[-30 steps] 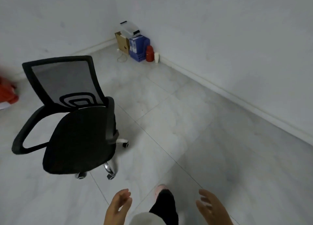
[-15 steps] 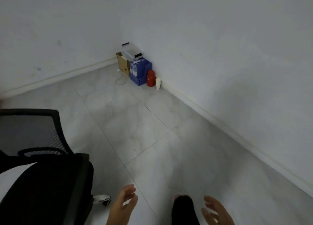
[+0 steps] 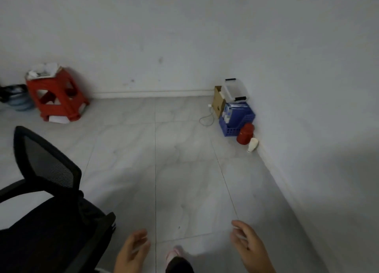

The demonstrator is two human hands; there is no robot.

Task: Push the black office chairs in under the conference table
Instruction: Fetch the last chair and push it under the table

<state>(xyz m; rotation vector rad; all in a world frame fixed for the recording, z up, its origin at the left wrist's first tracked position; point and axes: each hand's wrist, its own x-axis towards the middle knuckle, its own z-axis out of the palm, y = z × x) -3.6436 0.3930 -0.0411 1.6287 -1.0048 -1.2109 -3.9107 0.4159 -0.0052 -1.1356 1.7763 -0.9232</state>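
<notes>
A black office chair (image 3: 51,221) with a mesh back and a dark seat fills the lower left, partly cut off by the frame edge. My left hand (image 3: 132,252) hovers just right of the seat's corner, fingers loosely apart, holding nothing and not touching the chair. My right hand (image 3: 249,246) is farther right over the floor, also empty with fingers spread. One foot (image 3: 174,256) shows between the hands. No conference table is in view.
A red plastic stool (image 3: 57,96) with papers on top stands by the far wall at left. In the corner sit a blue basket (image 3: 238,118), a cardboard box, a clear container, a red jar (image 3: 245,133) and a white bottle. Walls close off the back and right.
The view has swung to the left and lifted, bringing the red stool into sight. The chair now shows more of its back at lower left. Both hands stay empty.
</notes>
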